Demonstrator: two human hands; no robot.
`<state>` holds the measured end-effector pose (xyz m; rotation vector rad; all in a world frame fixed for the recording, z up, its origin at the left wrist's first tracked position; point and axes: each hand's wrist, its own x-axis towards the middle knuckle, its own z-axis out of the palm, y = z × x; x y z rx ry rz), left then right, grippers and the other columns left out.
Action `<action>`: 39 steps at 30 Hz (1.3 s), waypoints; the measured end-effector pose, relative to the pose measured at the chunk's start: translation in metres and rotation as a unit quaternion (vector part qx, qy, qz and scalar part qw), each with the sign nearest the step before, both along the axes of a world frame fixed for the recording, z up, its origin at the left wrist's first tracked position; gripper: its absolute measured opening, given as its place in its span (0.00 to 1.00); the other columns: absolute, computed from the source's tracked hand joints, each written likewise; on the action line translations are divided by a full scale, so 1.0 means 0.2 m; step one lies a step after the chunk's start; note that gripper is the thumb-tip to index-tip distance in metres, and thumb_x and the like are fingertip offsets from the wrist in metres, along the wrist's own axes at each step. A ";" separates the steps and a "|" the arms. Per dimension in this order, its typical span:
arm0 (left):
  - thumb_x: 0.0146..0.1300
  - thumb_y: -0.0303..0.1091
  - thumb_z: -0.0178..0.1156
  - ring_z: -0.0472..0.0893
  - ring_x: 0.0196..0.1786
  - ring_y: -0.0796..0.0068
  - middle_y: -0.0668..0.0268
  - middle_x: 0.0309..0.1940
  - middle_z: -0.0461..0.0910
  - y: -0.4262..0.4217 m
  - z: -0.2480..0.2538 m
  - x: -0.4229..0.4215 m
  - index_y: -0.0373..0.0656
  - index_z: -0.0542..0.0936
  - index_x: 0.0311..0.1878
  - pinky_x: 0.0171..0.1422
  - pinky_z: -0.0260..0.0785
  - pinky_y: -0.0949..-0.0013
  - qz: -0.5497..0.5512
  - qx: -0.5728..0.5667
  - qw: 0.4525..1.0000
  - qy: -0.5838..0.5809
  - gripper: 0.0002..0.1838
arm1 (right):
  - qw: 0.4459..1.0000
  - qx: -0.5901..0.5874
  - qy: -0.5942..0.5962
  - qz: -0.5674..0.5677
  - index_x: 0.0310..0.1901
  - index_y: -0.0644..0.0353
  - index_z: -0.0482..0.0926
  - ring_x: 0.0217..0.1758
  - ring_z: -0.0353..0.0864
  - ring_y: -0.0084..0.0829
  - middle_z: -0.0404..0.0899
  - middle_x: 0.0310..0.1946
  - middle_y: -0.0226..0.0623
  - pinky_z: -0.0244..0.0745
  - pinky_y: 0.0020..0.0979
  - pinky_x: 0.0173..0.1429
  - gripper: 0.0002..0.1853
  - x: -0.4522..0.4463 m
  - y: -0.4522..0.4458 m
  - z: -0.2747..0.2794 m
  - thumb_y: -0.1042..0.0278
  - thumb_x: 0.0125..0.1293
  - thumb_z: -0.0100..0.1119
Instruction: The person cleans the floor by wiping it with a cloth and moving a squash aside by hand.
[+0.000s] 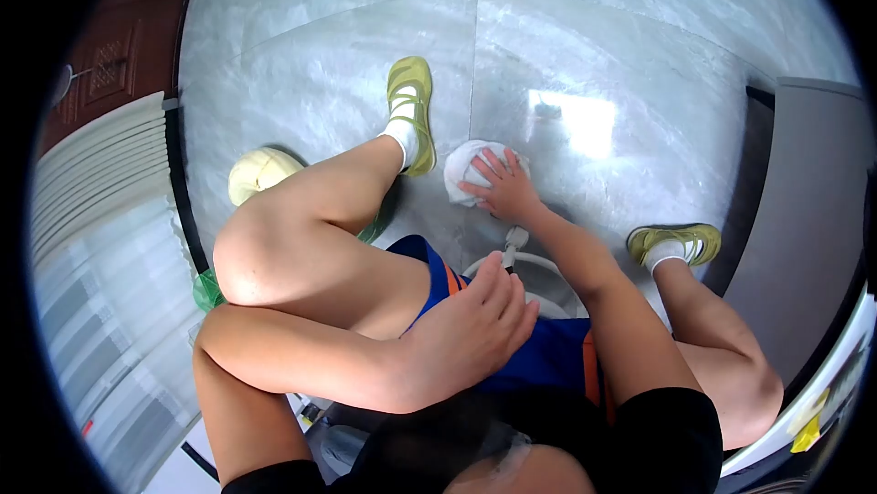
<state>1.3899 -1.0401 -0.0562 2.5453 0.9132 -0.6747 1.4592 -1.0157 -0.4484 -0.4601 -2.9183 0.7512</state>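
My right hand point(502, 185) lies on top of a bunched white cloth point(463, 174) on the grey tiled floor, its fingers spread out over it. My left hand point(475, 330) hangs over my lap, above the blue shorts with orange stripes. Its fingers are loosely stretched and nothing shows in them. Between my legs, just below the cloth, is a white piece point(517, 236) like a handle or nozzle, beside a curved white rim point(548, 266). My left hand partly covers these, so I cannot tell what they belong to.
Glossy floor tiles point(320, 47) stretch ahead. A pale yellow rounded object point(262, 173) sits behind my left knee, with green plastic point(208, 289) nearby. A white curtain point(100, 266) and brown wooden door point(119, 47) are left; a grey panel point(804, 211) stands right.
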 end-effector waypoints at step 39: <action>0.69 0.35 0.51 0.74 0.64 0.57 0.54 0.60 0.75 -0.11 -0.05 0.03 0.43 0.71 0.70 0.77 0.55 0.48 -0.020 0.002 0.999 0.029 0.26 | 0.975 0.000 -0.151 -0.161 0.76 0.18 0.56 0.86 0.37 0.40 0.46 0.82 0.31 0.32 0.57 0.83 0.32 0.15 0.31 0.05 0.39 0.72 0.50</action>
